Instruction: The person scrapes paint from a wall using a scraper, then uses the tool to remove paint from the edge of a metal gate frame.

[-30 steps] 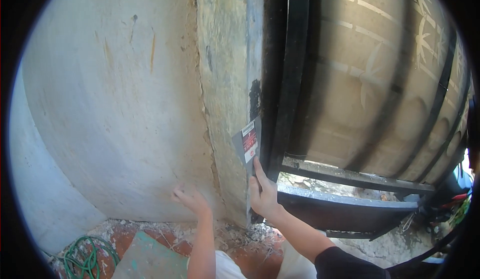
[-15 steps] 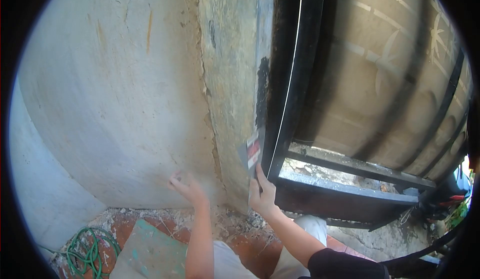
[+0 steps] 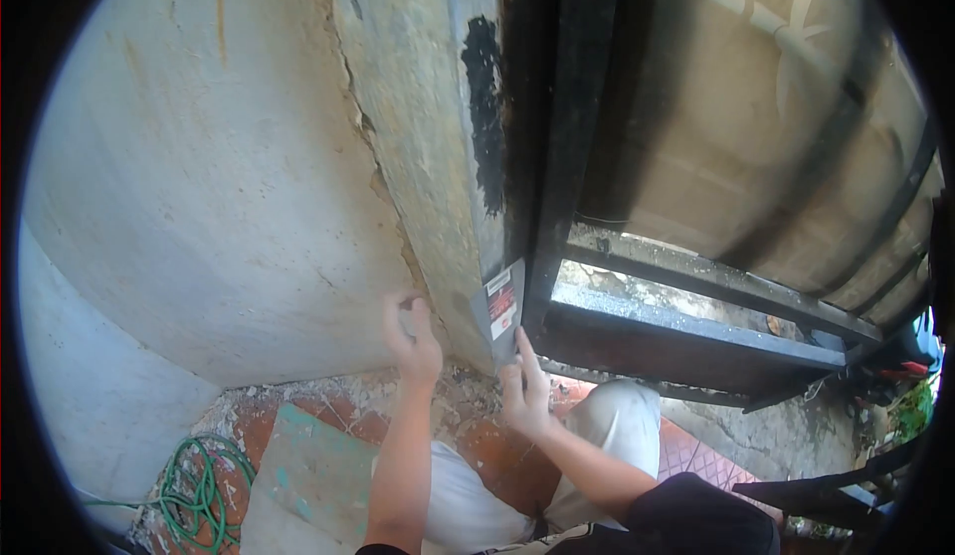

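Note:
A flat scraper blade (image 3: pixel 503 301) with a red and white label lies against the lower edge of the post (image 3: pixel 423 147). My right hand (image 3: pixel 526 388) is closed on the scraper's lower end. Beside the cracked seam between wall and post is my left hand (image 3: pixel 414 341), raised, its fingers curled and partly blurred; whether it holds anything small cannot be made out. A rough black patch (image 3: pixel 484 112) marks the post above the scraper.
A black metal gate frame (image 3: pixel 696 341) stands to the right. The pale wall (image 3: pixel 219 177) fills the left. Below are a stained board (image 3: pixel 308 475), a coiled green hose (image 3: pixel 194 500) and scattered debris on red tiles.
The view has shifted, with the wall and post appearing further left. My left hand has moved closer to the post's seam and points more upward. The scraper remains in my right hand.

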Motion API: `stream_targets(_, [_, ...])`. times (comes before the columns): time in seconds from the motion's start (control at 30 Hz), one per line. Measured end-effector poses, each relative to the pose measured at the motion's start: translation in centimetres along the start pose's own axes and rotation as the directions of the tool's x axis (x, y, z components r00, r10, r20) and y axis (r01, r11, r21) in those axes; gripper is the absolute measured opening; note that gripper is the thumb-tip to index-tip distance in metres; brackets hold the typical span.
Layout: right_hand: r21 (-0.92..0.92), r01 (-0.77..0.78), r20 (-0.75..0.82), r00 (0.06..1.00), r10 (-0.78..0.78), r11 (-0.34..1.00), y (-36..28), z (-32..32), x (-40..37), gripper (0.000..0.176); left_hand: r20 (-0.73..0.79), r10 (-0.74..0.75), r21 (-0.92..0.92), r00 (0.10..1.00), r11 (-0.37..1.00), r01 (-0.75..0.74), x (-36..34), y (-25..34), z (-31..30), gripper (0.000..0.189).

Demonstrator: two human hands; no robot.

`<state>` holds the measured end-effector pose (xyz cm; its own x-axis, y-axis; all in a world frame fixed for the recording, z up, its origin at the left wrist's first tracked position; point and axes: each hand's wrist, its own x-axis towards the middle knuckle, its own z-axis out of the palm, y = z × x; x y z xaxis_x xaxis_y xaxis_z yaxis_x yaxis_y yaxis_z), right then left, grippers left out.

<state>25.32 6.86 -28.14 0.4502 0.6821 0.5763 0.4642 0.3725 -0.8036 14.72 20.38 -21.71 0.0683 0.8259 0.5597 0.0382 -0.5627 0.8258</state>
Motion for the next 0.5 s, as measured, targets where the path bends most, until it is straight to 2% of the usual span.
stream_targets(0.03, [0.067,-0.092,0.000,0.996,0.092,0.993,0.2,0.6,-1.5,0.050,0.001,-0.008,0.009,1.000,1.000,0.008,-0.3,0.5,0.3,0.019])
stream_targets(0.1, [0.154,-0.250,0.041,0.968,0.247,0.956,-0.7,0.5,-3.1,0.051,0.175,0.251,-0.199,0.952,0.956,-0.216,-0.5,1.3,1.1,0.026])
stream_targets(0.13, [0.205,-0.267,0.060,0.964,0.260,0.942,-2.1,0.5,-2.6,0.051,0.170,0.255,-0.185,0.952,0.957,-0.224,-0.6,2.2,1.7,0.026])
stream_targets(0.2, [0.194,-0.242,0.125,0.967,0.221,0.951,-3.3,0.1,-1.5,0.051,0.206,0.312,-0.120,0.928,0.949,-0.292,-2.0,4.1,2.7,0.033])
stream_targets(0.23, [0.211,-0.256,0.128,0.964,0.233,0.943,-3.2,-0.2,-1.3,0.051,0.226,0.218,-0.078,0.949,0.975,-0.206,-2.9,4.1,2.7,0.032])
stream_targets(0.27, [0.209,-0.199,0.145,0.975,0.171,0.957,-3.0,-0.8,-1.2,0.053,0.235,0.208,-0.059,0.950,0.978,-0.199,-3.2,4.1,2.7,0.032])
stream_targets(0.3, [0.207,-0.145,0.164,0.980,0.112,0.967,-2.9,-1.4,-1.4,0.056,0.208,0.070,-0.113,0.976,0.993,-0.047,-3.6,4.5,2.8,0.029])
stream_targets(0.33, [0.218,-0.165,0.174,0.976,0.128,0.962,-3.3,-1.8,-1.7,0.056,0.183,-0.075,-0.170,0.980,0.980,0.106,-3.9,5.0,2.8,0.025])
stream_targets(0.37, [0.323,-0.311,0.216,0.944,0.250,0.894,-3.8,-2.3,-1.9,0.059,0.133,-0.120,-0.199,0.984,0.969,0.145,-3.9,5.5,2.8,0.017])
stream_targets(0.4, [0.414,-0.445,0.272,0.893,0.358,0.794,-4.1,-2.8,-2.0,0.063,0.124,-0.133,-0.184,0.983,0.971,0.154,-3.9,6.1,2.7,0.017])
stream_targets(0.43, [0.506,-0.460,0.289,0.887,0.360,0.729,-4.3,-2.6,-2.1,0.068,0.010,-0.114,-0.133,0.993,0.985,0.114,-3.7,6.7,2.6,0.015])
stream_targets(0.47, [0.514,-0.464,0.301,0.885,0.355,0.721,-4.7,-2.9,-1.8,0.068,-0.104,-0.080,-0.078,0.991,0.994,0.072,-3.3,7.4,2.5,0.013])
stream_targets(0.5, [0.544,-0.568,0.430,0.821,0.376,0.618,-5.5,-3.3,-1.3,0.068,-0.113,-0.072,-0.062,0.991,0.996,0.065,-2.8,8.1,2.3,0.013])
